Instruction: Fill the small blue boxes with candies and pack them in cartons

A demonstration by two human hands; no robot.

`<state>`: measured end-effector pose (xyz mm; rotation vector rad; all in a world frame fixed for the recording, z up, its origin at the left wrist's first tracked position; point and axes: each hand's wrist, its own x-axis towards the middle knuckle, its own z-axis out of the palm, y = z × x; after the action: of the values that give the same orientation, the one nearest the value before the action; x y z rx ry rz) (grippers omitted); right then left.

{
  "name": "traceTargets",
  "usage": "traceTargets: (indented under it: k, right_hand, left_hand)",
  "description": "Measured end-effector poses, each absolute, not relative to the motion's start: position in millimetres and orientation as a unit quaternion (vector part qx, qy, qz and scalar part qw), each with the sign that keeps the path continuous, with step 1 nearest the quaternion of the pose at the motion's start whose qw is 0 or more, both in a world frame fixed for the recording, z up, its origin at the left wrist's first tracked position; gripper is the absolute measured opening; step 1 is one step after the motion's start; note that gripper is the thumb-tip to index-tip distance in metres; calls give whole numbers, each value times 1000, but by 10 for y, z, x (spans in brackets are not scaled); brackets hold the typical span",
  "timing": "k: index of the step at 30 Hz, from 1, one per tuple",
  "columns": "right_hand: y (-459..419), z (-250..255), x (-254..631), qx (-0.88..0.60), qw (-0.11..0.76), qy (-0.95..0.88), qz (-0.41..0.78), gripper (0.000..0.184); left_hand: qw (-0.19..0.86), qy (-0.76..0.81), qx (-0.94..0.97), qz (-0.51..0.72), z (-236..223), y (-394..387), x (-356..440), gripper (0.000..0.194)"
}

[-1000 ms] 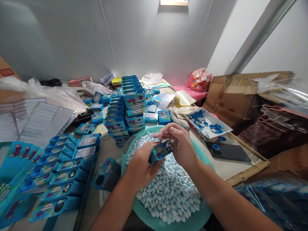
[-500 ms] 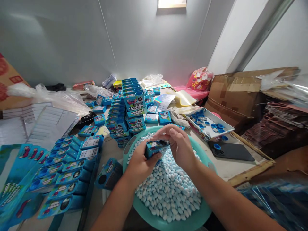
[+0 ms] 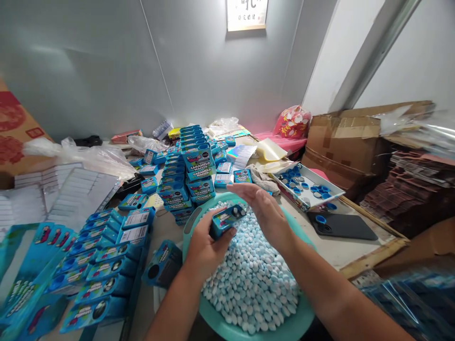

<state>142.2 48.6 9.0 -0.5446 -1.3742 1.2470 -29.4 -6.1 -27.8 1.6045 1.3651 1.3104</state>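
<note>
My left hand (image 3: 206, 244) grips a small blue candy box (image 3: 226, 220) above a basin. White candies show at the round hole in the box's end. My right hand (image 3: 268, 215) is beside it, fingers stretched out and nothing seen in them. Below both hands, a turquoise basin (image 3: 213, 318) holds a heap of white and pale blue candies (image 3: 254, 279). Left of the basin, another blue box (image 3: 162, 265) with a dark round hole lies tilted near my left forearm.
Stacked blue boxes (image 3: 199, 166) stand behind the basin. More boxes lie in rows (image 3: 110, 265) at left. A white tray (image 3: 332, 192) of blue caps and a dark phone (image 3: 350, 226) with a cap on it are at right. Cardboard boxes (image 3: 341, 147) stand beyond.
My right hand has drawn away from the candy box and its fingers have straightened. The box in my left hand is tilted more, its hole end raised. The camera view has tipped slightly upward.
</note>
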Motion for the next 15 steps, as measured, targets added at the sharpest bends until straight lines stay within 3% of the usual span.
traceTargets:
  k: [2,5,8,12,15]
  right_hand:
    - [604,10,1493,-319,545,-606,484,46]
    - [754,-120,1615,-461,368,-708,387,42]
    - [727,-182,1665,-473,219,-779,348,36]
    - [449,-176,1531,-401,64,-872,272,74]
    - [281,-181,1379,-372,35,-902,217,94]
  left_hand:
    - [329,522,590,521,-292,-56,-288,48]
    - [323,523,557,559,-293,-50,-285,48]
    - [323,517,525,594,-285,-45,-296,50]
    - [326,512,501,616,-297,-44,-324,51]
    - [263,531,508,625,-309,-51,-340,50]
